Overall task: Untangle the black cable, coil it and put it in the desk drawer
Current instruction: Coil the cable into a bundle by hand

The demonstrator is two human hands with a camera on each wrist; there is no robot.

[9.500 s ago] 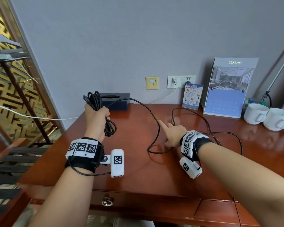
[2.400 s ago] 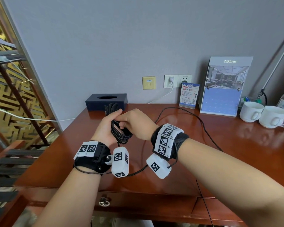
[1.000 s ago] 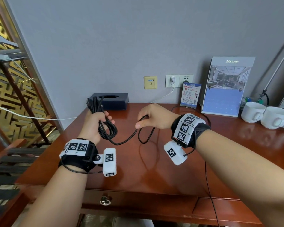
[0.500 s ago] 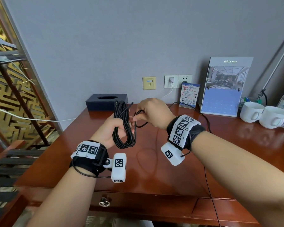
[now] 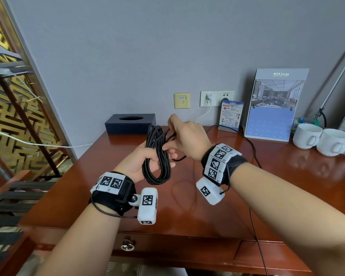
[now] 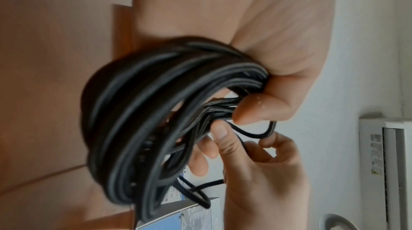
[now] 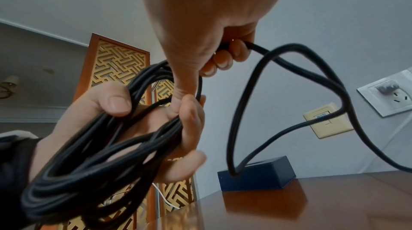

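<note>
My left hand (image 5: 145, 159) grips a bundle of several loops of the black cable (image 5: 157, 156), held upright above the desk (image 5: 207, 216). Up close, the coil (image 6: 138, 128) fills the left wrist view, thumb over the loops. My right hand (image 5: 184, 139) sits just right of the coil's top and pinches the free strand (image 7: 263, 68), which loops down and trails off right. The loose tail (image 5: 253, 148) runs across the desk's back right and over its front edge. The desk drawer (image 5: 167, 248) with its ring handle (image 5: 127, 246) is closed below the desk top.
A dark tissue box (image 5: 130, 124) stands at the back of the desk. A small card (image 5: 230, 115), a large standing calendar (image 5: 275, 105) and two white cups (image 5: 323, 139) line the back right. Wall sockets (image 5: 216, 98) hold a white plug. A gold lattice screen (image 5: 12, 116) stands left.
Over the last second my right hand carried the loose strand from out at the right back up to the coil's top, adding a loop. The left hand has kept its grip, coil held upright.
</note>
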